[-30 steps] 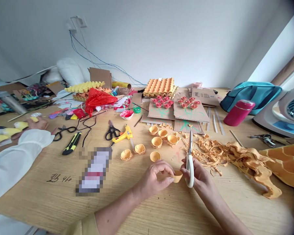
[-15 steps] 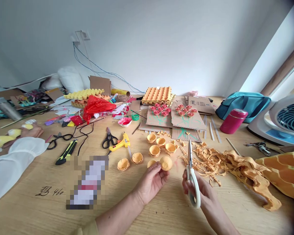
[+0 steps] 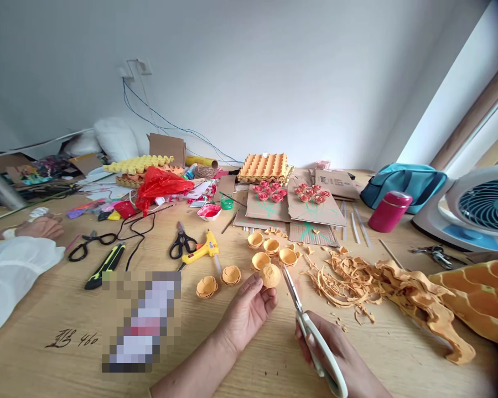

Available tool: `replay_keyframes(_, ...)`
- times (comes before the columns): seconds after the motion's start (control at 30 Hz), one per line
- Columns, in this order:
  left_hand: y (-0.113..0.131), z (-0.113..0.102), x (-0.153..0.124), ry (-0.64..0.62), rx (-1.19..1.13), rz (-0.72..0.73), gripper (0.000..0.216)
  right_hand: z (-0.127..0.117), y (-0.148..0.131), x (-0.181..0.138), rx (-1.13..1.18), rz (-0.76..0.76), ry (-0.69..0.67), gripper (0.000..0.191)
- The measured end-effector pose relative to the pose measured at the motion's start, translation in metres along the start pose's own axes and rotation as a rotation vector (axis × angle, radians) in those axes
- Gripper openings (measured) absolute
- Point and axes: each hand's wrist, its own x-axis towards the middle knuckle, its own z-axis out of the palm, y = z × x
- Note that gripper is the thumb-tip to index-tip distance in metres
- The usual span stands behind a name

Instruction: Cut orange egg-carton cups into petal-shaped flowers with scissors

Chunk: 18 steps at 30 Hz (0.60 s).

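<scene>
Between the thumb and fingers of my left hand (image 3: pixel 249 304) is an orange egg-carton cup (image 3: pixel 269 275), its rounded base facing me. My right hand (image 3: pixel 327 342) grips white-handled scissors (image 3: pixel 315 331), whose blades point up and left, just right of the cup; whether they touch it I cannot tell. Beyond my left hand stand several cut orange cups (image 3: pixel 260 260), some with petal-shaped rims. Two more petal cups (image 3: pixel 231 275) sit to the left. Orange carton trimmings (image 3: pixel 344 279) lie in a heap on the right.
A yellow glue gun (image 3: pixel 201 249), black scissors (image 3: pixel 183 241) and a utility knife (image 3: pixel 105 266) lie left. Cardboard with red flowers (image 3: pixel 269 207) is at the back. A pink bottle (image 3: pixel 390 211) and fan (image 3: pixel 473 204) stand right. Another person's hand (image 3: pixel 41 226) rests far left.
The scissors have tilted left and come closer to the cup, their blades nearer together. My left hand still holds the cup. The other person's hand has shifted, and the view has moved slightly.
</scene>
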Motion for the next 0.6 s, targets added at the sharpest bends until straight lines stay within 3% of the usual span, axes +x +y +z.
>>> replay_keyframes(0.23,0.0048,-0.0004,0.0024,0.118,-0.069,0.048,0.008,0.0039,0.0041,0.0009,-0.060,-0.006,-0.067,0.056)
replay_keyframes(0.6,-0.0028,-0.0010,-0.0013,0.049,-0.040,0.005,0.008,0.0065,0.0076,0.0007,-0.098,-0.017,-0.043,0.036)
